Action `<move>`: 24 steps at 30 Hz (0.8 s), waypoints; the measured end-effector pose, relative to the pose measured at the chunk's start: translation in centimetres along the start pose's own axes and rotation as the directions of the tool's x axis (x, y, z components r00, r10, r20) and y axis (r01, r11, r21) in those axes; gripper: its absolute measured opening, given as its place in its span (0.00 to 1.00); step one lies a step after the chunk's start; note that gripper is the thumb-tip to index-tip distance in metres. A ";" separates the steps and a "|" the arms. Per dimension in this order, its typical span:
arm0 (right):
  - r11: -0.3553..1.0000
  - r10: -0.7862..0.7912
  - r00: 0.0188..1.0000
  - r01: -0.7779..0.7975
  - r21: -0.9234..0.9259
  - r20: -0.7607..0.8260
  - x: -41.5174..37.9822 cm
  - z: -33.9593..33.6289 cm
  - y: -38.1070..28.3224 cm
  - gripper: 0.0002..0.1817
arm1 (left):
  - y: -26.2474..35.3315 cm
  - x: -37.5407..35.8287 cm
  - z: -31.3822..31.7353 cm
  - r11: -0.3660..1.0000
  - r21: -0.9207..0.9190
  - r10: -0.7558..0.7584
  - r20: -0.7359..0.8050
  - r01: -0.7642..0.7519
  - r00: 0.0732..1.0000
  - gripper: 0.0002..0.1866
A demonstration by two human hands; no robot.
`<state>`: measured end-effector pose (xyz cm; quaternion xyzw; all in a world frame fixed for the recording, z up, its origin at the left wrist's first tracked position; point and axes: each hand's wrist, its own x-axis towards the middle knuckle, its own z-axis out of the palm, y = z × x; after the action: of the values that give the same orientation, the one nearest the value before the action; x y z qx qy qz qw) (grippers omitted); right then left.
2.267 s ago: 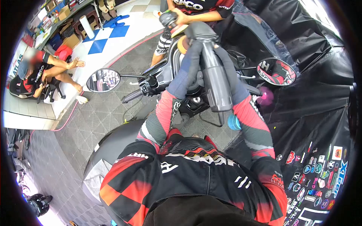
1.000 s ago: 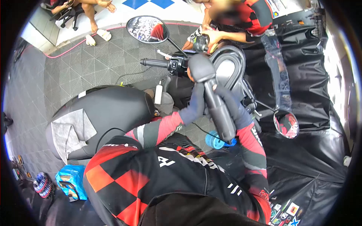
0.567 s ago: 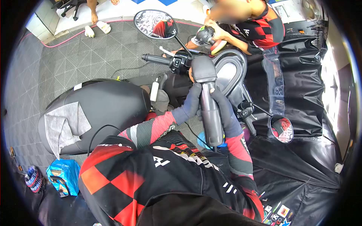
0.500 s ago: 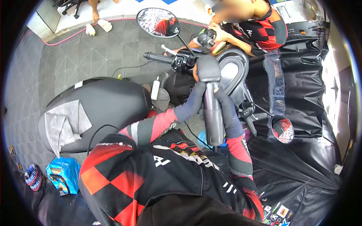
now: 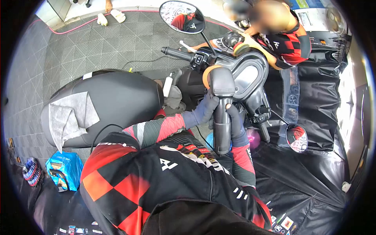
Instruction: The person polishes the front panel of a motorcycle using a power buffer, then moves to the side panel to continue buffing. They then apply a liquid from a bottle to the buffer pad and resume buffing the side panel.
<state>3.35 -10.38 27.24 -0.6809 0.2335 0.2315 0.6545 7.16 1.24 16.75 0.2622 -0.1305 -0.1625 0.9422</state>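
Observation:
Both gloved hands hold a black power polisher [image 5: 222,121] upright in front of the scooter's handlebar. My left hand [image 5: 203,109] closes on its body from the left, below the head. From the other side, my right hand [image 5: 237,123] wraps the grip, thumb near the top. An orange foam pad [image 5: 206,77] shows at the left edge of the polisher head, facing the scooter's dark front. Whether the pad touches the panel is hidden. Beyond it are the glossy instrument cover [image 5: 249,76], the left handgrip [image 5: 176,53] and the right handgrip [image 5: 264,133].
A grey cloth [image 5: 74,113] lies on the black seat [image 5: 125,103]. A white bottle [image 5: 167,87] stands on the footboard area. Across the scooter, a co-worker [image 5: 286,43] holds another polisher [image 5: 234,41]. Mirrors [image 5: 182,17] jut out. A blue bag [image 5: 64,171] sits on the floor.
The view has shifted, so the scooter appears farther right. The polisher's head has turned and more of the orange pad shows. Both hands keep their hold. The co-worker's polisher stays against the scooter's front.

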 end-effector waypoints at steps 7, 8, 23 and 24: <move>1.000 -0.029 0.983 0.029 0.007 0.181 2.8 3.7 1.2 0.24 | 3.8 -2.4 -3.2 0.987 0.160 0.010 -0.153 0.014 0.988 0.40; 0.998 -0.067 0.979 0.070 -0.008 0.190 3.4 4.7 1.1 0.24 | 4.2 -2.1 -4.7 0.986 0.161 0.062 -0.080 -0.048 0.995 0.39; 0.869 -0.350 0.906 0.219 0.443 0.237 9.6 10.8 -0.1 0.27 | 13.5 3.4 -7.4 0.881 0.462 -0.097 -0.045 0.106 0.994 0.38; 0.884 -0.323 0.914 0.198 0.423 0.246 9.7 10.8 -0.1 0.28 | 13.3 3.0 -7.4 0.878 0.465 -0.113 -0.034 0.116 0.993 0.38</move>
<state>10.86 0.22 20.88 -0.5179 0.0745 0.1932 0.8300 15.53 14.20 18.26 0.4887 -0.1471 -0.1811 0.8407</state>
